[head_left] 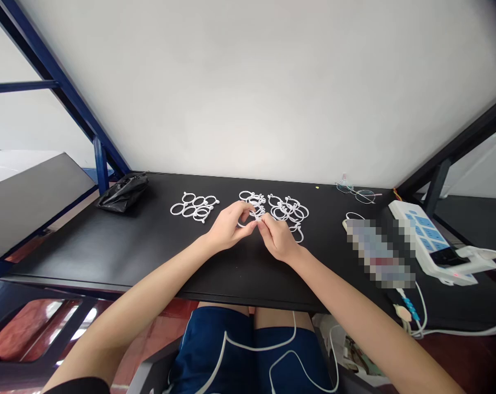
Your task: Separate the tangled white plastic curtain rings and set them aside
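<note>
White rings (195, 207) lie on the black desk (157, 246) in three groups, left, middle and right, probably spaced so they do not tangle. One ring (242, 225) sits at the near side of the middle group; the right hand (277, 236) seems to pinch it between closed thumb and forefinger, likely because the part is small. The left hand (230, 224) is half curled, thumb and forefinger parted; whether it grips, I cannot tell. About six rings form the left group; the others overlap too much to count. One black bag (124, 192) lies far left, one pair of glasses (365, 196) far right.
</note>
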`<state>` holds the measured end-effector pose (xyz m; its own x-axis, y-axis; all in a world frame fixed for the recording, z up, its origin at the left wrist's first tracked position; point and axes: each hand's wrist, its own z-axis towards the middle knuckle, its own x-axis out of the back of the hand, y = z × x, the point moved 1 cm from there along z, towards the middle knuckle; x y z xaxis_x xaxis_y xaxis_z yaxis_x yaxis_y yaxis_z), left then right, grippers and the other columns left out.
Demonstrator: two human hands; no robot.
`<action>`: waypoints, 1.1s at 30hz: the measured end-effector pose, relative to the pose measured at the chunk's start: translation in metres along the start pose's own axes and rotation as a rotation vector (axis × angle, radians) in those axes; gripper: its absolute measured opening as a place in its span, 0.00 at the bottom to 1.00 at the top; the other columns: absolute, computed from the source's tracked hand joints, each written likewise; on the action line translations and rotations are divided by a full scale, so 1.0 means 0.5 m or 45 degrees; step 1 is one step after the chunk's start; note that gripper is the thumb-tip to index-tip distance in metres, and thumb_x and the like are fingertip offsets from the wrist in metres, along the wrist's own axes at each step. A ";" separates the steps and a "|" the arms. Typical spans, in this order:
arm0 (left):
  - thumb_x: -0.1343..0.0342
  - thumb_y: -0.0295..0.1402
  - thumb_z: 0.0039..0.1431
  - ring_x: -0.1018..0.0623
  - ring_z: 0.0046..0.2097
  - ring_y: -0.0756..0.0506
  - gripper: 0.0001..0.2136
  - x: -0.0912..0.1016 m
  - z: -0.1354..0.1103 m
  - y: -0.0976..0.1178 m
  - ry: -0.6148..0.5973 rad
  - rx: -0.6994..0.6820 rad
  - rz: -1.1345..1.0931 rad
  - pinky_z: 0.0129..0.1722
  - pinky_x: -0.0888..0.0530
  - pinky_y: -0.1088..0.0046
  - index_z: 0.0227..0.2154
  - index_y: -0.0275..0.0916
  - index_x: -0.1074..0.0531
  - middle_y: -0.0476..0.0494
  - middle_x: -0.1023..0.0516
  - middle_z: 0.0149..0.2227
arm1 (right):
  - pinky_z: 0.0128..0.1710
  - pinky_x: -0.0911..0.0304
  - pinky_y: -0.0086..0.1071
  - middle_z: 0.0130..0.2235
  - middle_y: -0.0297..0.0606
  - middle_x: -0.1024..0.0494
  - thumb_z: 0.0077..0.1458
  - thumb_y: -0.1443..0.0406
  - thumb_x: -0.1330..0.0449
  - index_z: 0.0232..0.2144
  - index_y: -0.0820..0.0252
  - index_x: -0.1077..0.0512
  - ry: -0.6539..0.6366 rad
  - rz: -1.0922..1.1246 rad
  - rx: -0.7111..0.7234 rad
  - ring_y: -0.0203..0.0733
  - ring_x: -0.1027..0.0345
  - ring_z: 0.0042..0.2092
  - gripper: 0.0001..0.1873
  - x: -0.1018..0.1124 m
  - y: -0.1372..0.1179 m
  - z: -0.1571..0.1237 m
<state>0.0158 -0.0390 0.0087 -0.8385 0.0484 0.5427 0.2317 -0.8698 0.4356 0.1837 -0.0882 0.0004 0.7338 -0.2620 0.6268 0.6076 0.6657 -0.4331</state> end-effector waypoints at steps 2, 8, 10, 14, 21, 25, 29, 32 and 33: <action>0.51 0.40 0.63 0.32 0.30 0.49 0.11 0.001 0.000 -0.002 -0.004 -0.010 0.005 0.33 0.31 0.72 0.40 0.38 0.34 0.50 0.35 0.27 | 0.20 0.52 0.29 0.19 0.27 0.41 0.69 0.61 0.59 0.28 0.55 0.43 -0.032 -0.021 0.008 0.33 0.49 0.18 0.16 0.000 0.001 0.000; 0.50 0.36 0.61 0.34 0.27 0.51 0.07 0.006 0.001 -0.006 0.030 -0.065 0.006 0.30 0.33 0.74 0.38 0.39 0.33 0.53 0.38 0.24 | 0.20 0.52 0.30 0.20 0.28 0.38 0.69 0.62 0.60 0.30 0.55 0.41 -0.081 -0.032 0.094 0.34 0.48 0.18 0.16 0.000 0.001 -0.001; 0.50 0.36 0.61 0.34 0.26 0.51 0.07 0.007 0.002 -0.005 0.031 -0.074 0.009 0.29 0.33 0.75 0.37 0.39 0.33 0.53 0.38 0.24 | 0.20 0.51 0.30 0.20 0.29 0.38 0.70 0.62 0.61 0.30 0.55 0.40 -0.083 -0.039 0.102 0.35 0.47 0.18 0.17 -0.001 0.001 -0.002; 0.50 0.35 0.60 0.35 0.26 0.52 0.06 0.008 0.003 -0.005 0.035 -0.070 0.003 0.29 0.33 0.75 0.36 0.38 0.33 0.54 0.38 0.23 | 0.21 0.51 0.31 0.20 0.29 0.37 0.69 0.62 0.60 0.30 0.55 0.40 -0.081 -0.044 0.100 0.35 0.46 0.18 0.16 -0.002 0.002 -0.003; 0.49 0.34 0.61 0.35 0.26 0.52 0.06 0.009 0.000 -0.005 -0.040 0.006 -0.078 0.29 0.34 0.76 0.36 0.38 0.33 0.54 0.38 0.24 | 0.20 0.52 0.30 0.19 0.28 0.39 0.70 0.62 0.61 0.29 0.55 0.41 -0.085 -0.073 0.112 0.34 0.47 0.18 0.17 -0.003 0.002 -0.005; 0.49 0.35 0.61 0.37 0.25 0.53 0.06 0.012 0.002 0.001 -0.082 0.052 -0.113 0.27 0.35 0.77 0.36 0.38 0.33 0.55 0.40 0.23 | 0.20 0.53 0.30 0.19 0.27 0.40 0.70 0.64 0.60 0.29 0.55 0.42 -0.048 -0.073 0.153 0.34 0.49 0.17 0.16 -0.004 0.001 -0.007; 0.49 0.35 0.60 0.39 0.24 0.53 0.06 0.016 0.004 0.006 -0.110 0.072 -0.126 0.26 0.36 0.78 0.36 0.38 0.34 0.56 0.43 0.22 | 0.20 0.54 0.29 0.19 0.26 0.43 0.69 0.65 0.59 0.28 0.55 0.45 -0.012 -0.061 0.189 0.33 0.51 0.17 0.14 -0.005 0.000 -0.007; 0.49 0.35 0.60 0.39 0.24 0.53 0.06 0.017 0.004 0.007 -0.127 0.079 -0.132 0.26 0.37 0.78 0.36 0.38 0.34 0.56 0.43 0.22 | 0.20 0.55 0.29 0.19 0.25 0.45 0.69 0.66 0.58 0.28 0.55 0.46 -0.003 -0.048 0.195 0.32 0.53 0.18 0.14 -0.006 -0.001 -0.009; 0.49 0.35 0.60 0.39 0.24 0.53 0.06 0.017 0.004 0.008 -0.132 0.078 -0.134 0.26 0.37 0.79 0.35 0.38 0.34 0.56 0.44 0.22 | 0.20 0.55 0.28 0.19 0.25 0.45 0.69 0.66 0.58 0.28 0.55 0.46 -0.003 -0.044 0.197 0.32 0.53 0.18 0.14 -0.007 -0.001 -0.010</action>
<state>0.0106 -0.0410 0.0165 -0.8053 0.1905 0.5615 0.1780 -0.8257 0.5353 0.1826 -0.0911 -0.0047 0.7126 -0.2847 0.6412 0.5780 0.7563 -0.3065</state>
